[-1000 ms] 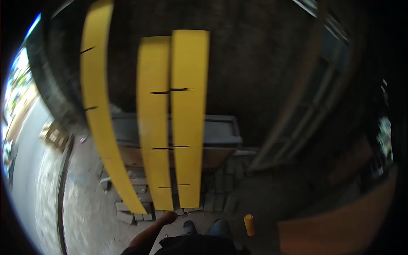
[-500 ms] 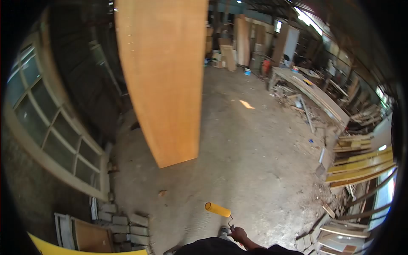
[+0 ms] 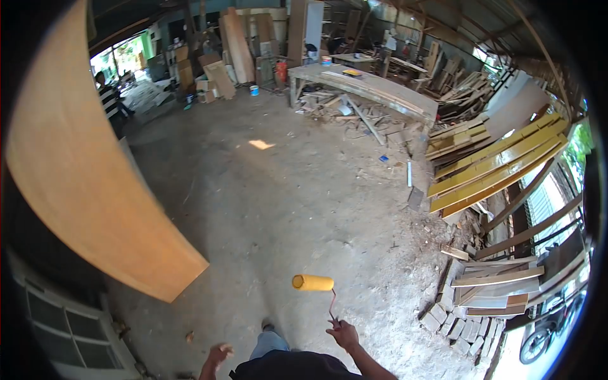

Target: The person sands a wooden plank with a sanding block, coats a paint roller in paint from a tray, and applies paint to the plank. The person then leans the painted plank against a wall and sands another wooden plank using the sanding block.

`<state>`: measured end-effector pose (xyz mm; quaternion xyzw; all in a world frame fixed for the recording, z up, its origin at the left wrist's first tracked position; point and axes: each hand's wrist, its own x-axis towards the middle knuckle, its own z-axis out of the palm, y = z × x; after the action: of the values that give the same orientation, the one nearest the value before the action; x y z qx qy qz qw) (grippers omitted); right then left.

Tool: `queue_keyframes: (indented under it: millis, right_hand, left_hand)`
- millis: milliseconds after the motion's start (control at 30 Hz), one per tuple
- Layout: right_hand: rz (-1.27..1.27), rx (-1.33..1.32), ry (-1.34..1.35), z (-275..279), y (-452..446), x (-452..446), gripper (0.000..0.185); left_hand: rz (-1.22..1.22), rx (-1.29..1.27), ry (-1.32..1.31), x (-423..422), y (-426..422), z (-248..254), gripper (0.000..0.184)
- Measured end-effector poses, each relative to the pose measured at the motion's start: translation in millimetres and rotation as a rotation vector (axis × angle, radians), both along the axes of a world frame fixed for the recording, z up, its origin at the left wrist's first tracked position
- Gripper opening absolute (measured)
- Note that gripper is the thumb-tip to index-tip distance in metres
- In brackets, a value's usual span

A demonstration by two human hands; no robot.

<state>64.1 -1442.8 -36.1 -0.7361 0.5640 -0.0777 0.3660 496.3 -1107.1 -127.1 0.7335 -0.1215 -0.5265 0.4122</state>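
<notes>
My right hand [image 3: 344,334] is closed round the handle of a paint roller [image 3: 315,283]. The roller's sleeve is yellow and points left, held above the concrete floor on a thin bent wire frame. Low in the view, my left hand [image 3: 220,353] hangs beside my body with its fingers loosely bent and nothing visible in it. A tall orange-brown wooden panel [image 3: 95,164] stands at the left, apart from both hands. Its upper end runs out of view.
A long workbench [image 3: 380,88] stands at the back right, with scrap wood beneath it. Yellow-painted boards [image 3: 500,168] lean along the right side, above stacked grey blocks [image 3: 465,332]. A paned window frame [image 3: 69,329] is at lower left. A person in stripes [image 3: 109,101] is far left.
My view has turned right, so the wooden panel now sits farther left and the workbench is nearer the middle. My left hand has come into view. The roller stays in my right hand.
</notes>
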Motion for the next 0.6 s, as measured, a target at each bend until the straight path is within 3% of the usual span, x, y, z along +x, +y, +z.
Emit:
queue_keyframes:
  millis: [100,200,267,300,333,367,433,467,500,600]
  right_hand:
    - [-0.134,0.012,0.097,-0.9,-25.6,-12.0,0.054]
    - [-0.447,0.144,0.122,-56.2,-36.6,-40.6,0.051]
    - [-0.277,0.009,0.363,-120.2,-47.5,-67.8,0.050]
    - [-0.122,-0.172,0.400,-184.3,-42.8,-96.5,0.046]
    - [0.019,-0.372,0.452,-213.6,-46.1,-108.2,0.047]
    - [-0.095,0.167,0.454,-242.4,-59.1,-124.7,0.078]
    - [-0.666,0.409,0.331,-169.2,-97.8,-85.0,0.048]
    - [-0.969,0.453,0.266,-111.3,-119.2,-56.0,0.040]
    - [-1.054,0.424,0.155,-120.5,-132.5,-48.5,0.029]
    - [-1.081,0.445,0.074,-105.1,-206.8,-16.0,0.029]
  left_hand:
    - [-0.267,0.260,-0.158,-9.5,-34.4,-34.8,0.029]
    - [-0.461,0.371,-0.187,8.7,-92.1,-43.9,0.034]
    - [-0.553,0.388,-0.217,39.3,-144.0,-45.5,0.038]
    - [-0.615,0.378,-0.249,57.3,-172.5,-45.6,0.040]
    - [-0.693,0.339,-0.298,78.6,-203.1,-49.0,0.042]
    - [-0.803,0.267,-0.386,101.2,-242.6,-55.7,0.044]
    - [-1.068,-0.020,-0.668,149.1,-336.2,-74.4,0.048]
    - [-0.882,0.374,-0.511,157.4,-413.7,-90.7,0.045]
    - [-1.039,0.307,-0.742,167.2,-470.1,-84.0,0.046]
    - [-1.130,0.138,-0.863,194.3,-662.3,-70.3,0.043]
